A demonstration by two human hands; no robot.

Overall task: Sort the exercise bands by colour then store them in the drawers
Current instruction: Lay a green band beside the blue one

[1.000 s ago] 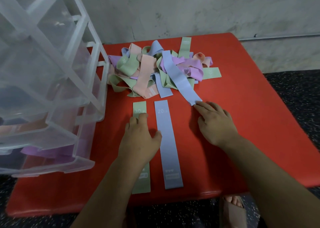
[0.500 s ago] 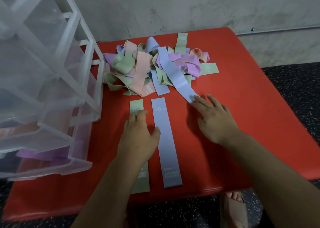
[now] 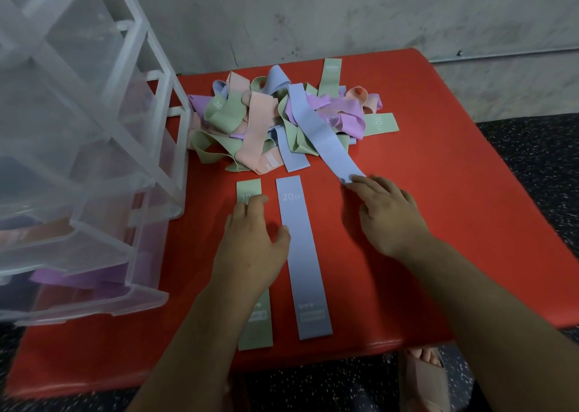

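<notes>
Not much has moved: the left hand (image 3: 253, 248) still lies flat on the green band (image 3: 249, 189) by the front edge of the bench (image 3: 438, 192), while the right hand (image 3: 388, 217) presses straight fingers on the end of a blue band (image 3: 326, 136) from the back-edge pile (image 3: 250, 120), so sorting has only begun.

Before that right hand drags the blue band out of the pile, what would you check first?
1. Fingers of the right hand touch the loose blue band at its end: ok.
2. Firm pinch on it: cannot tell, thumb hidden.
3. It lies on top of the pile: ok.
4. The left hand rests flat on the green band: ok.
5. The flat blue band lies straight, ready to match: ok.
6. Blue compartment in the drawers: cannot tell, plastic too hazy.
</notes>
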